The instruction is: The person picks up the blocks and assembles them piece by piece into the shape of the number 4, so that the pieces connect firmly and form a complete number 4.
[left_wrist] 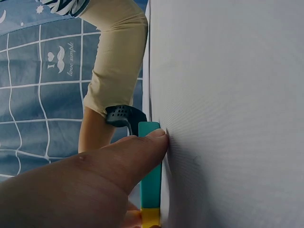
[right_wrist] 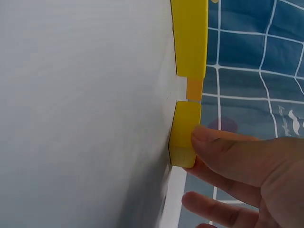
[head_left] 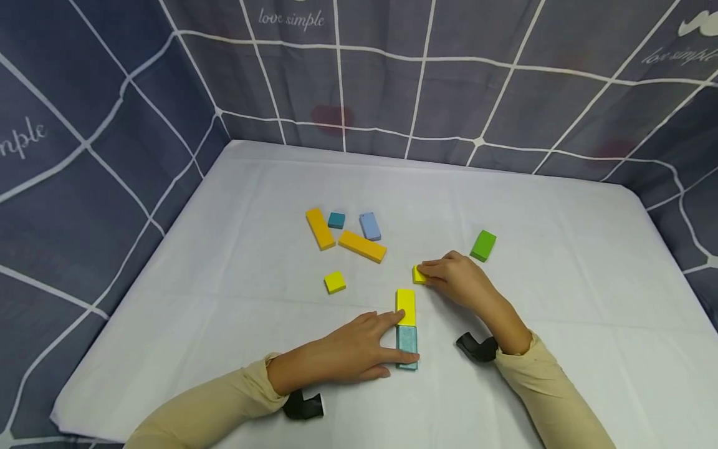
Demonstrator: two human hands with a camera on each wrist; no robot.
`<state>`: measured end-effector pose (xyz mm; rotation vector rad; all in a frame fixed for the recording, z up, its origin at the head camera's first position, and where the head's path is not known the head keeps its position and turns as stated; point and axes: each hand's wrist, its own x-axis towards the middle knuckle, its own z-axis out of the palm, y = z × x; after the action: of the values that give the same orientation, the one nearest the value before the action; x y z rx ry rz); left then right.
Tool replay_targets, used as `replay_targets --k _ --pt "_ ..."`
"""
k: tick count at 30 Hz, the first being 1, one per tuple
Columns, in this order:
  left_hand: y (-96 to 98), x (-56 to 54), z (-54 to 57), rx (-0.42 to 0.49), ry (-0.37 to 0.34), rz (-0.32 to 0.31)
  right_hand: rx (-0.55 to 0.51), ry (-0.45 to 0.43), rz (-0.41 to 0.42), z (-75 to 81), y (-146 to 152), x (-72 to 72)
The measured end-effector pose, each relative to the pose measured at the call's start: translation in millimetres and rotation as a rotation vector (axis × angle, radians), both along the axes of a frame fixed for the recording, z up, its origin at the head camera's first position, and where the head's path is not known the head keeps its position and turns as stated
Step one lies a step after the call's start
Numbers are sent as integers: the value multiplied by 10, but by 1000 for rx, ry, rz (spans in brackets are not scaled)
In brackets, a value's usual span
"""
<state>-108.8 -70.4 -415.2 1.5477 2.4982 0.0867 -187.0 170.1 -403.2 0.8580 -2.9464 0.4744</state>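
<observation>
A yellow block (head_left: 406, 305) and a teal block (head_left: 406, 340) lie end to end in a line on the white table. My left hand (head_left: 359, 349) spreads its fingers over them: a fingertip touches the yellow block's left edge and the thumb lies straight across the teal block. The left wrist view shows that thumb against the upright side of the teal block (left_wrist: 151, 185). My right hand (head_left: 460, 280) pinches a small yellow block (head_left: 419, 275) just beyond the line's far end. In the right wrist view, thumb and fingers hold this small block (right_wrist: 183, 135) close over the cloth.
Farther back lie two orange blocks (head_left: 320, 229), a small dark teal block (head_left: 336, 220) and a light blue block (head_left: 370, 226). Another small yellow block (head_left: 335, 282) sits left of the line. Rightward is a green block (head_left: 483, 246). Grid-patterned curtains (head_left: 381, 93) hang behind the table (head_left: 252, 187).
</observation>
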Motion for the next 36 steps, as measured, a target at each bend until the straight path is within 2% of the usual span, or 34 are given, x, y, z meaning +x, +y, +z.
replay_targets --k 10,19,24,27,36 --pt "2 18 15 -12 9 3 -23 -55 33 33 -117 0" --pt "5 16 42 7 6 -8 -23 7 75 40 -151 57" --pt "-3 -2 32 30 13 -20 -21 5 74 44 -180 88" --pt "-2 -5 41 24 -1 -19 -6 -17 63 41 -186 90" --pt "14 -15 66 -9 -24 -18 8 18 89 32 -184 115"
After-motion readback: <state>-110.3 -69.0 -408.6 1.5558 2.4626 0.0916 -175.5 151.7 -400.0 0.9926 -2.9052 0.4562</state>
